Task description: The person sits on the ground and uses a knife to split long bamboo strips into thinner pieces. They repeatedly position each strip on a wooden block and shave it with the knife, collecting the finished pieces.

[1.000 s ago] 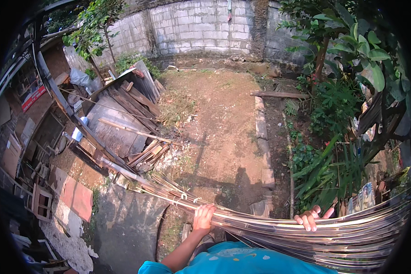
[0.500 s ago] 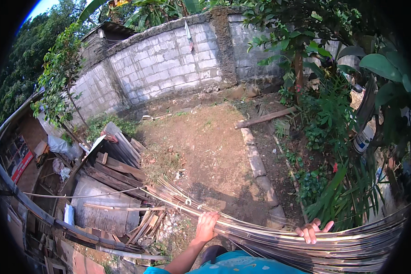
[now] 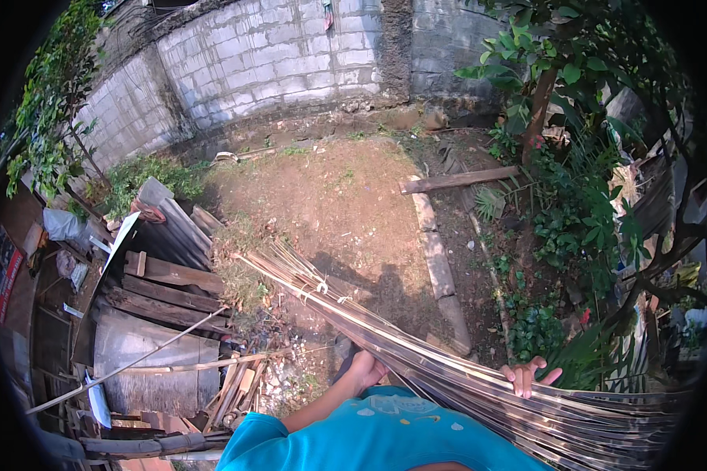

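A long bundle of dried palm-leaf strips (image 3: pixel 440 357), tied with pale bands near its narrow left end, lies slantwise in front of my body and fans out toward the right. My left hand (image 3: pixel 363 370) holds its near edge from below, with most of the fingers hidden under the strips. Over the far edge curl the fingers of my right hand (image 3: pixel 529 377), gripping the bundle farther along; its forearm is hidden behind the strips.
Old planks (image 3: pixel 165 294), corrugated sheets (image 3: pixel 174 228) and a thin pole (image 3: pixel 133 361) are piled at left. A block wall (image 3: pixel 283 63) closes the far side. Stone edging (image 3: pixel 436 259), a loose beam (image 3: pixel 463 179) and dense plants (image 3: pixel 558 259) stand along the right.
The view has tipped downward. My left hand has gone from on top of the bundle to its near underside. My right hand keeps its place on the far edge.
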`<act>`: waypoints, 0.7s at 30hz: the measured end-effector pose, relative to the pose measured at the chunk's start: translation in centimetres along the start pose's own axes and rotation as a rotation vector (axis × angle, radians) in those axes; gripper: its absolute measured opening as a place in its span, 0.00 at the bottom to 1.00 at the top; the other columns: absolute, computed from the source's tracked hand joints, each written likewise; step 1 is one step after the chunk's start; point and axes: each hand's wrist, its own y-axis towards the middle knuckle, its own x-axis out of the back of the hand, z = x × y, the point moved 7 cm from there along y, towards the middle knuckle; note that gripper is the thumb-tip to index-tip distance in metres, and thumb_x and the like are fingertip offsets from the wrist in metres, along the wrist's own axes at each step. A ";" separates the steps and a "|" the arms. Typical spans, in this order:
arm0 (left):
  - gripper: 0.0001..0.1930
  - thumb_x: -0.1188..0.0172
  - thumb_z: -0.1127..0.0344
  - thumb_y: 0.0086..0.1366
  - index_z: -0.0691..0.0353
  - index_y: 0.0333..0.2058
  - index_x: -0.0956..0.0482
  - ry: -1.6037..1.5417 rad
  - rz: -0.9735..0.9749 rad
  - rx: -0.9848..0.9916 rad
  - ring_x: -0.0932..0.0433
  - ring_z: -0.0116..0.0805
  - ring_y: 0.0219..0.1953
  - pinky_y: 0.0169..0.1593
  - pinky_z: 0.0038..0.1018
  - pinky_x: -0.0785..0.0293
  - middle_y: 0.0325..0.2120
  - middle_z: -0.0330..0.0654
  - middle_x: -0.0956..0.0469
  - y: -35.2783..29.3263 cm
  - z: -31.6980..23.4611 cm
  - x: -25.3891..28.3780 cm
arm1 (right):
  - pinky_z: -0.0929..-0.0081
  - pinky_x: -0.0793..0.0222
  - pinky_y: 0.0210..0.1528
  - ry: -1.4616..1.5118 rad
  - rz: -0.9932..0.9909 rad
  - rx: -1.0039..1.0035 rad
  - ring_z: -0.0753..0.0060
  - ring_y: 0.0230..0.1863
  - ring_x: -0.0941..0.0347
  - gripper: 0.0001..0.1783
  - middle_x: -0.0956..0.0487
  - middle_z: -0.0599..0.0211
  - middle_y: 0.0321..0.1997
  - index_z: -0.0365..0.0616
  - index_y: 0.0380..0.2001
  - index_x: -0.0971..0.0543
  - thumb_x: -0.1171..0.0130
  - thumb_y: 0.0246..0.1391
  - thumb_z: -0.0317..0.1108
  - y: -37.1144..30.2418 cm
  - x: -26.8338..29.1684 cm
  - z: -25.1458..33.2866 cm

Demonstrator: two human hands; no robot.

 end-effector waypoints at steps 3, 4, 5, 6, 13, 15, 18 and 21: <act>0.22 0.58 0.54 0.77 0.63 0.57 0.28 -0.024 0.091 0.156 0.24 0.47 0.56 0.59 0.47 0.27 0.55 0.49 0.24 4.7 -6.6 -1.0 | 0.64 0.46 0.54 -0.016 -0.058 0.003 0.66 0.33 0.29 0.47 0.22 0.62 0.26 0.46 0.65 0.34 0.73 0.64 0.75 7.0 3.8 -4.7; 0.22 0.59 0.53 0.77 0.63 0.56 0.28 -0.001 0.052 0.156 0.22 0.47 0.55 0.58 0.48 0.25 0.54 0.49 0.22 6.1 -9.1 -1.1 | 0.64 0.46 0.54 -0.030 -0.083 -0.002 0.65 0.33 0.28 0.47 0.22 0.62 0.26 0.47 0.65 0.34 0.72 0.63 0.75 9.3 4.9 -6.1; 0.22 0.60 0.54 0.77 0.63 0.56 0.28 0.011 0.088 0.173 0.22 0.47 0.54 0.58 0.47 0.25 0.53 0.49 0.22 7.1 -11.4 -2.1 | 0.64 0.46 0.54 -0.053 -0.114 -0.002 0.65 0.33 0.28 0.47 0.22 0.62 0.26 0.47 0.65 0.34 0.72 0.63 0.75 11.4 6.0 -7.2; 0.22 0.60 0.54 0.77 0.63 0.56 0.28 0.022 0.122 0.189 0.22 0.47 0.54 0.57 0.47 0.24 0.53 0.49 0.22 8.1 -13.7 -2.9 | 0.63 0.45 0.55 -0.070 -0.050 -0.026 0.65 0.34 0.28 0.48 0.21 0.63 0.26 0.46 0.66 0.34 0.73 0.63 0.75 14.1 7.0 -8.6; 0.24 0.67 0.54 0.78 0.66 0.55 0.29 -0.026 0.060 0.152 0.21 0.48 0.53 0.57 0.47 0.23 0.51 0.51 0.21 19.1 -29.9 -5.3 | 0.63 0.45 0.56 -0.069 -0.058 0.044 0.64 0.33 0.28 0.49 0.21 0.62 0.26 0.43 0.66 0.37 0.74 0.63 0.75 26.6 18.5 -17.0; 0.28 0.68 0.49 0.78 0.66 0.56 0.30 -0.071 0.043 0.118 0.22 0.49 0.55 0.58 0.48 0.25 0.52 0.51 0.21 22.7 -35.2 -5.8 | 0.63 0.45 0.56 -0.079 -0.078 0.033 0.64 0.33 0.28 0.50 0.22 0.62 0.26 0.43 0.66 0.37 0.75 0.63 0.76 30.3 23.0 -19.8; 0.46 0.63 0.26 0.67 0.67 0.62 0.37 -0.240 -0.025 0.139 0.32 0.53 0.63 0.64 0.58 0.37 0.61 0.58 0.32 26.7 -43.7 -8.2 | 0.63 0.45 0.56 -0.097 -0.061 -0.002 0.64 0.33 0.28 0.50 0.22 0.63 0.25 0.44 0.67 0.37 0.76 0.62 0.76 36.3 30.4 -24.4; 0.53 0.53 0.19 0.57 0.63 0.65 0.38 -0.159 -0.011 0.090 0.36 0.53 0.67 0.66 0.63 0.43 0.66 0.55 0.37 32.5 -52.5 -10.3 | 0.63 0.46 0.57 -0.086 -0.003 -0.046 0.66 0.34 0.28 0.50 0.22 0.64 0.26 0.47 0.67 0.36 0.78 0.62 0.77 42.6 39.6 -29.8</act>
